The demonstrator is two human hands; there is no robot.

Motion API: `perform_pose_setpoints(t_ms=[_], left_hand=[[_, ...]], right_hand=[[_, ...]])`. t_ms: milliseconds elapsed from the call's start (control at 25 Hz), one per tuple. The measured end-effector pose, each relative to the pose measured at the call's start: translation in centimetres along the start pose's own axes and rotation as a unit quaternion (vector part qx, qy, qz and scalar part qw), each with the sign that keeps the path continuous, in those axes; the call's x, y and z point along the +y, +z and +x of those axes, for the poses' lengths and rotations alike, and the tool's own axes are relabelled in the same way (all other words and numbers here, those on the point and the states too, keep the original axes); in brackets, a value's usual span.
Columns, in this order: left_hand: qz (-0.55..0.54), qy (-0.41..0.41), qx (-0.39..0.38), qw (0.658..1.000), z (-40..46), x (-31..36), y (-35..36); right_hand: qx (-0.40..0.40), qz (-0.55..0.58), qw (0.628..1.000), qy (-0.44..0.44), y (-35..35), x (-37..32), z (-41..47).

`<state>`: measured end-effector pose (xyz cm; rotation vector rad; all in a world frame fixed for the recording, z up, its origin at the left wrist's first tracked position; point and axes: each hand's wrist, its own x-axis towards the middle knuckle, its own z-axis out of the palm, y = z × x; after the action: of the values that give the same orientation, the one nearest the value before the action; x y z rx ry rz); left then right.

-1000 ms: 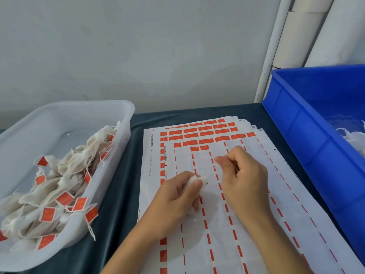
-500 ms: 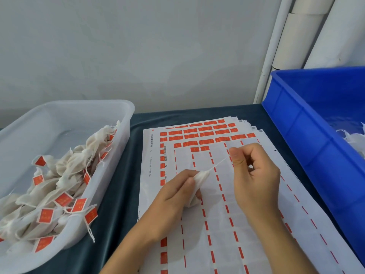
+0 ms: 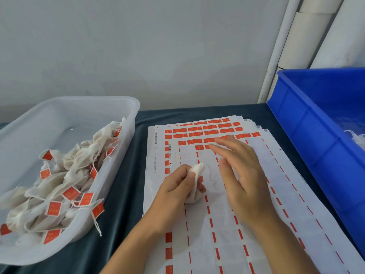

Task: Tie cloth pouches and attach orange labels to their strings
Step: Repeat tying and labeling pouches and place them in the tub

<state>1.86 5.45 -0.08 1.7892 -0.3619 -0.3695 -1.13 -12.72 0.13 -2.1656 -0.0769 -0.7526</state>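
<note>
Since half a second ago our right hand (image 3: 240, 175) has let go of the string: it was pinching it taut then, and now its fingers are spread and nearly straight, blurred with motion, reaching toward the far rows of orange labels (image 3: 209, 133). It holds nothing. The string (image 3: 213, 176) now hangs slack in a loose loop between our two hands.

Our left hand (image 3: 177, 188) has stayed where it was, thumb and fingers curled round the cloth pouch (image 3: 197, 171), gripping it just above the label sheets (image 3: 256, 224). The pouch is small, off-white, bunched; its gathered top pokes out above the thumb and its lower end shows under the fingers. No label shows on its string.

The sheets lie stacked on the dark cloth of the table (image 3: 122, 194); most of the top sheet is peeled, leaving only thin orange strips between blank cells.

To our left, the clear tub (image 3: 118, 107) holds a heap of finished pouches (image 3: 59, 184), each with an orange tag. To our right, the blue crate (image 3: 316, 135) shows a few white pouches at the frame edge.
</note>
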Motion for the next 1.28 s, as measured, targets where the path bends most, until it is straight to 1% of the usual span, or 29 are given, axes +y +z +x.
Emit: perform_pose_setpoints(t_ms=[40,120,160,200,280,400,480,560,600,680,720,760,800,880,960,1120,1280], left_hand=[[-0.008,0.005,-0.003,1.000,0.0,0.1,0.0],[-0.012,0.023,-0.005,1.000,0.0,0.3,-0.1],[-0.012,0.030,-0.007,0.999,0.0,0.3,-0.1],[-0.010,0.035,-0.007,0.999,0.0,0.2,-0.1],[-0.008,0.035,-0.015,0.999,0.0,0.3,0.1],[0.024,0.032,-0.039,0.998,-0.4,0.6,0.2],[0.041,0.033,-0.053,0.997,-0.8,0.7,0.0],[0.036,0.010,-0.054,0.998,-0.1,0.9,0.3],[0.036,-0.024,-0.042,0.998,0.5,1.3,0.5],[-0.025,-0.085,-0.077,0.993,0.2,0.9,0.0],[-0.043,-0.095,-0.074,0.992,0.2,0.8,-0.3],[-0.058,-0.072,-0.067,0.993,0.0,0.9,-0.6],[-0.091,-0.056,-0.041,0.993,0.0,1.1,-0.6],[-0.203,-0.034,-0.048,0.978,-1.1,1.2,-1.3],[-0.267,-0.027,-0.036,0.962,-0.8,1.0,-0.9],[-0.258,-0.036,0.025,0.965,0.1,1.0,0.1],[-0.266,-0.045,0.043,0.962,0.1,1.2,0.3]], right_hand=[[-0.030,0.014,0.999,0.004,0.1,-0.1,-0.1],[-0.089,0.051,0.994,0.041,0.3,-0.4,-0.3],[-0.100,0.059,0.992,0.054,0.4,-0.5,-0.3],[-0.094,0.063,0.992,0.061,0.5,-0.6,-0.3],[-0.050,0.068,0.995,0.061,0.4,-0.7,-0.3],[0.026,0.057,0.998,0.031,0.0,-0.7,-0.3],[0.062,0.036,0.997,0.024,-0.1,-0.5,-0.3],[0.073,0.030,0.997,0.025,-0.1,-0.5,-0.3],[0.071,0.034,0.997,0.022,-0.1,-0.5,-0.2],[0.059,0.046,0.997,0.016,0.0,-0.7,-0.2],[0.053,0.050,0.997,0.016,0.0,-0.7,-0.2],[0.049,0.051,0.997,0.017,0.1,-0.7,-0.2],[0.047,0.047,0.998,0.015,0.2,-0.8,-0.2],[0.039,0.019,0.999,-0.006,0.5,-0.6,-0.4],[0.020,-0.034,0.998,-0.056,0.8,-0.5,-0.7],[-0.005,-0.100,0.985,-0.144,0.8,-0.3,-0.7],[-0.038,-0.123,0.975,-0.182,0.7,-0.4,-0.6]])
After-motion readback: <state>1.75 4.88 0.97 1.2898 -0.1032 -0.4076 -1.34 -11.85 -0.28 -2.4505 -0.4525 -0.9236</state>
